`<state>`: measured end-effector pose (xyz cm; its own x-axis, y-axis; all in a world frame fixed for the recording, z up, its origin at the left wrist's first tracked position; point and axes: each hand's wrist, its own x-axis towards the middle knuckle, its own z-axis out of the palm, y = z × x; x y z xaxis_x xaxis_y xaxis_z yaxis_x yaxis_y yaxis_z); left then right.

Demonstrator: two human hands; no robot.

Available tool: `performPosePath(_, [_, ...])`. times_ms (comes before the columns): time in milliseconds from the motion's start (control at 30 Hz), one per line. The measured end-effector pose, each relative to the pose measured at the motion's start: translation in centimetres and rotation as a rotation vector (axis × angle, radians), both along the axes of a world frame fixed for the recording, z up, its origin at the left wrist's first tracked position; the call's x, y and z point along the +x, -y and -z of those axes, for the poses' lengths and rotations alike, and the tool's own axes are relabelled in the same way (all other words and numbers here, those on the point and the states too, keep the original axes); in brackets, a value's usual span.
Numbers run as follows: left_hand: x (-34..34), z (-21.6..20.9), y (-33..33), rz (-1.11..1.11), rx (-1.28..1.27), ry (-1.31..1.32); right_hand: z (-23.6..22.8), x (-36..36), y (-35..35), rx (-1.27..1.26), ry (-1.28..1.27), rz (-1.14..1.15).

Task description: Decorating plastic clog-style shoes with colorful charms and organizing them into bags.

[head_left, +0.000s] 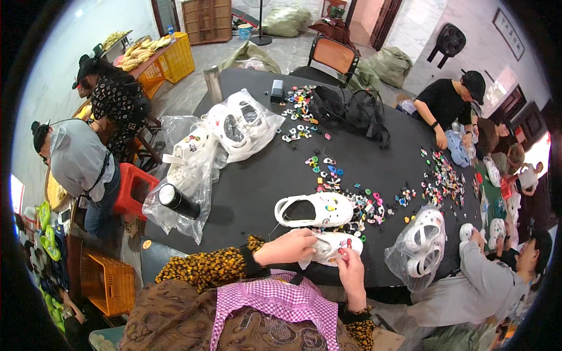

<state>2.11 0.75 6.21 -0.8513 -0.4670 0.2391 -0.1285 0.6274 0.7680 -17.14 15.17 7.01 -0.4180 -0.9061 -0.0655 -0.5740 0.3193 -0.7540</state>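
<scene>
A white clog [329,246] with red-and-white charms on its toe lies low over the near table edge, between my two hands. My left hand [291,246] is closed at the heel end of this clog, its fingertips partly inside the opening. From the toe side my right hand [351,270] pinches the clog's edge, thumb and fingers right beside a red charm [349,243]. Whether those fingers also grip a charm, I cannot tell. Just beyond stands a second white clog [332,206] with a few colourful charms, touching a pile of small shoe charms [370,213].
Bagged white clogs [244,126] lie at the table's far left, near a dark thermos [179,202]. Another bagged pair [417,244] sits to the right. More charms [448,178] spread before a co-worker [453,108] holding a light-blue clog. A black mesh bag [357,114] lies at the back.
</scene>
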Motion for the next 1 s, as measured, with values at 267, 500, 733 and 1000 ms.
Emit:
performPosePath(267, [0.1,1.7,-0.4,0.262,0.127,0.210,-0.6,1.5,2.9,-0.073,-0.154,-0.129])
performPosePath(500, [-2.7,3.7,-0.5,0.175,-0.220,0.160,-0.4,1.8,4.8,-0.007,-0.224,-0.108])
performPosePath(733, [1.3,1.1,2.1,0.047,0.306,-0.041,-1.7,1.6,6.3,0.033,-0.560,-0.293])
performPosePath(1000, [7.2,1.4,5.3,-0.604,0.119,-0.045,-3.8,2.1,8.8,0.015,-0.694,-0.592])
